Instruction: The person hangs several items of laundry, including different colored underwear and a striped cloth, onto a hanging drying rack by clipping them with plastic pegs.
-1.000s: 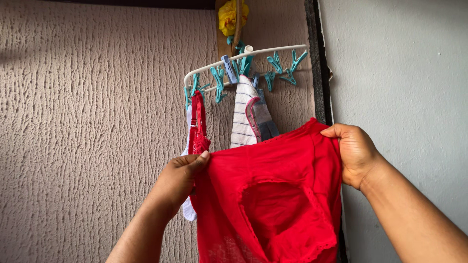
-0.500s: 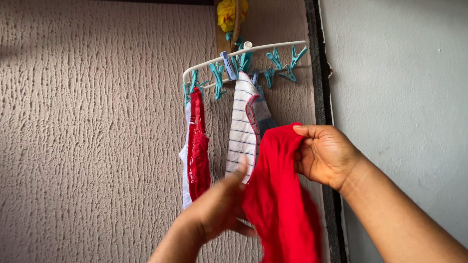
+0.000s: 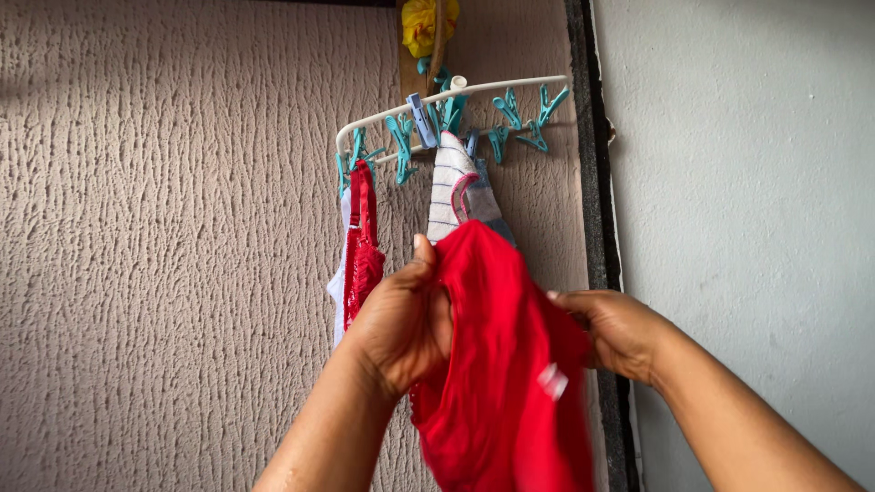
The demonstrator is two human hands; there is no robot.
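Observation:
I hold a red garment (image 3: pixel 497 364) up in front of a textured wall with both hands. My left hand (image 3: pixel 401 323) grips its upper left part, fingers closed around bunched cloth. My right hand (image 3: pixel 615 330) grips its right edge, beside a small white tag. The cloth hangs folded between them, slightly blurred. Just above hangs a white clip hanger (image 3: pixel 447 96) with several teal pegs. A red lace piece (image 3: pixel 363 246) and a white striped piece (image 3: pixel 453 187) are pegged to it.
The rough beige wall (image 3: pixel 164 255) fills the left. A dark vertical strip (image 3: pixel 594 210) divides it from a smooth grey wall (image 3: pixel 747 200) on the right. A yellow bundle (image 3: pixel 424 23) hangs above the hanger.
The red garment went from spread wide to folded into a narrow bunch. My left hand rose to grip its top, and my right hand shifted lower along its right edge.

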